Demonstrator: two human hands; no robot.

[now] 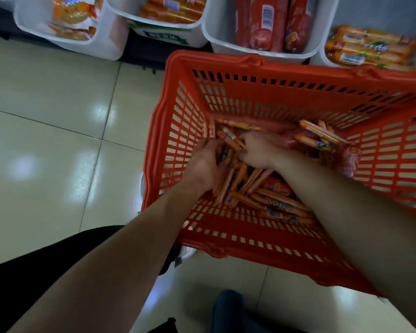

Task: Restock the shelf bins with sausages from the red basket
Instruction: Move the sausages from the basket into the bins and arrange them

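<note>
My left hand (202, 164) is curled round a bundle of thin orange-wrapped sausage sticks (226, 181), low in the left part of the red slotted plastic basket (298, 92). Their long axes run roughly from me toward the shelf, with ends poking out past my fist. My right hand (257, 151) lies just beside it to the right, on the same pile; blur hides whether it grips anything. The white plastic shelf bin (321, 60) holding similar sticks stands beyond the basket's far rim, to the right.
</note>
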